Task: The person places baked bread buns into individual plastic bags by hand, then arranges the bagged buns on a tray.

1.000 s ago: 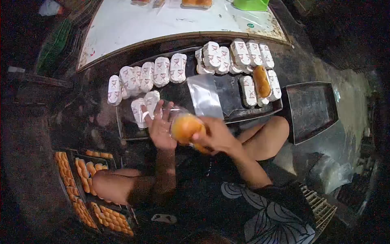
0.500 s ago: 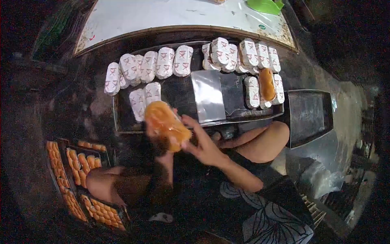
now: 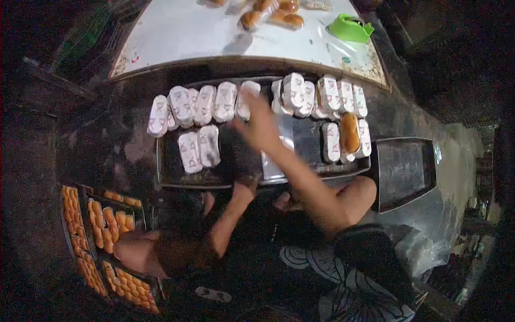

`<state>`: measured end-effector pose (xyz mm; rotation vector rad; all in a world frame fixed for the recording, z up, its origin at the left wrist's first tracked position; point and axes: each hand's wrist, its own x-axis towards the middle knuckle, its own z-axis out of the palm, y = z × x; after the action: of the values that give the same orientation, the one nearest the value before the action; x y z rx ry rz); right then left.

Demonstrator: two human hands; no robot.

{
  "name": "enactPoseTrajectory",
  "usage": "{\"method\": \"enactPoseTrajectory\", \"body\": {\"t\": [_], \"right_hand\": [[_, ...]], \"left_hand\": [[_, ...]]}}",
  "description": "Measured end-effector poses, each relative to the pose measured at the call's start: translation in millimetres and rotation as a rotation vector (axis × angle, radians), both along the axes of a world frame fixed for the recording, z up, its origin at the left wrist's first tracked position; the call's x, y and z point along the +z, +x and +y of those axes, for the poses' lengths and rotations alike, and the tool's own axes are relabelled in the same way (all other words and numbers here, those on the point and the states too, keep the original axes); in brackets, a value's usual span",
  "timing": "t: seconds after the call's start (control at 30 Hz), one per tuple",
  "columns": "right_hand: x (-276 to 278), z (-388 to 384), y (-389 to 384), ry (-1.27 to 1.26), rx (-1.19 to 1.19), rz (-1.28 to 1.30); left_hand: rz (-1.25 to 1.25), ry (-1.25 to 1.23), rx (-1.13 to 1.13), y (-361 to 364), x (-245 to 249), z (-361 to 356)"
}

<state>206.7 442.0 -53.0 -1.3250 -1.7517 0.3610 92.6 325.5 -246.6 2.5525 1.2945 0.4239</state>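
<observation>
Head, right hand (image 3: 260, 124): blurred above tray (image 3: 311, 144); grip I can't tell.
Left hand (image 3: 245, 186): near edge, grip unclear.
Bun (image 3: 350, 133): toward right edge.

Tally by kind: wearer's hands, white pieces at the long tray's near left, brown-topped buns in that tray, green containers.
Left hand and right hand: 2
White pieces: 2
Brown-topped bun: 1
Green container: 1
Total: 6

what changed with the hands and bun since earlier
The bagged bun is out of both hands. The right hand has reached forward over the black tray; the left hand has shifted rightward, to the tray's near rim. Whether that bun joined the bagged buns on the white table is unclear. The paper-covered stacks and bare bun stayed put.
</observation>
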Motion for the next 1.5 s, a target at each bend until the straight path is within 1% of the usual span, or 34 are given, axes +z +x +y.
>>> {"method": "enactPoseTrajectory", "body": {"t": [0.03,0.07,0.1,0.2,0.23,0.3,0.37,0.43,0.47,0.5,0.57,0.63,0.67,0.7,0.73,0.77,0.8,0.87,0.9,0.93,0.97,1.0,1.03,1.07,1.1,1.17,1.23,1.27,1.3,1.33,1.37,1.43,1.47,1.5], "right_hand": [[-2.8,-29.8,-2.1,-0.407,0.154,0.141],[-40.0,-62.1,-5.4,-0.320,0.113,0.184],[-74.4,-97.2,-1.6,-0.581,0.090,0.364],[-84.7,-166.4,6.8,-0.976,0.070,0.139],[-84.8,-165.7,5.5,-0.988,0.065,0.131],[-77.6,-156.1,-0.5,-0.645,-0.295,0.218],[-73.4,-139.2,1.8,-0.770,-0.296,0.231],[-93.1,-133.1,8.3,-0.611,-0.003,0.342],[-57.4,-114.7,16.0,-1.128,0.025,0.686],[-41.6,-98.9,18.9,-1.133,0.025,0.681],[-29.1,-78.4,24.1,-1.045,-0.063,1.076],[-38.8,-67.9,18.0,-0.844,-0.095,1.211],[-35.4,-64.0,4.3,-0.551,-0.042,1.554],[-34.0,-67.5,-7.3,-0.554,-0.038,1.555],[-33.2,-78.4,-18.8,-0.647,0.097,1.882],[-33.5,-83.6,-24.2,-0.732,0.246,2.206],[-37.2,-78.5,-21.6,-0.727,0.246,2.209],[-59.6,-52.5,-11.5,-0.851,0.211,1.018],[-77.0,-40.9,-10.7,-0.851,0.175,0.436],[-99.3,-4.2,-8.5,-0.539,-0.156,0.385],[-114.9,40.1,19.1,-0.058,-0.523,-0.332],[-112.1,64.9,51.8,-0.107,-0.635,-0.699],[-148.2,91.5,97.7,-0.260,-0.642,-0.807],[-137.9,102.4,114.4,-0.333,-0.717,-0.449],[-123.2,101.7,143.3,-0.624,-0.583,-0.302],[-102.9,79.4,157.4,-0.576,-0.556,-0.089],[-67.1,8.0,112.9,-0.518,-0.201,0.205],[-48.4,-26.0,78.7,-0.606,0.008,0.600],[-21.9,-57.6,53.9,-0.771,0.140,0.486],[-12.1,-75.5,28.7,-0.544,0.220,0.468],[2.2,-78.6,17.6,-0.535,0.196,0.355],[2.0,-78.3,12.0,-0.749,0.148,0.614],[4.0,-82.7,15.7,-0.813,0.225,0.532],[4.6,-87.5,18.1,-0.873,0.311,0.442]], "left_hand": [[-0.005,0.021,-0.006,-7.5,15.1,4.2],[-0.169,-0.306,0.139,-19.8,25.1,3.0],[-0.332,-0.639,0.283,-29.2,32.8,6.4],[-0.221,-0.804,0.254,-33.5,94.4,20.7],[-0.229,-0.817,0.253,-27.4,102.2,17.5],[-0.514,-0.801,0.247,-14.3,116.0,11.1],[-0.523,-0.720,0.243,-7.7,130.2,13.8],[-0.763,-0.419,0.406,-1.5,133.0,12.2],[-0.758,-0.391,0.453,3.5,140.0,12.6],[-0.761,-0.394,0.458,7.8,148.8,11.1],[-0.702,-0.370,0.420,14.8,160.6,2.7],[-0.702,-0.256,0.287,20.2,145.3,-4.6],[-0.986,-0.370,0.329,24.5,140.0,-2.3],[-1.271,-0.481,0.364,29.8,138.0,2.4],[-1.601,-0.453,0.455,36.0,139.2,12.1],[-1.998,-0.890,0.659,25.0,135.3,16.7],[-1.963,-1.026,0.621,1.1,130.0,26.7],[-1.904,-1.161,0.588,-37.4,108.2,46.9],[-1.464,-0.763,0.774,-50.9,86.3,46.4],[-0.998,-0.379,0.884,-55.7,88.4,47.6],[-0.977,-0.381,0.898,-61.1,92.0,45.7],[-1.519,-0.518,0.841,-57.8,130.0,52.6],[-2.064,-0.633,0.728,-56.8,154.7,59.3],[-2.284,-0.673,0.873,-61.7,160.0,59.9],[-2.279,-0.650,0.897,-72.3,157.7,57.4],[-2.516,-0.817,0.415,-86.8,148.5,57.8],[-2.555,-0.783,0.415,-82.2,143.7,60.8],[-2.553,-0.721,0.580,-72.5,150.7,63.6],[-2.534,-0.666,0.739,-59.6,159.3,67.0],[-2.321,-0.666,0.845,-44.8,171.5,64.4],[-2.310,-0.699,0.846,-40.9,166.9,58.2],[-2.236,-0.697,0.405,-39.5,163.0,49.0],[-2.336,-0.778,0.104,-41.1,166.6,48.7],[-2.341,-0.766,0.088,-39.5,169.5,50.1]]}}
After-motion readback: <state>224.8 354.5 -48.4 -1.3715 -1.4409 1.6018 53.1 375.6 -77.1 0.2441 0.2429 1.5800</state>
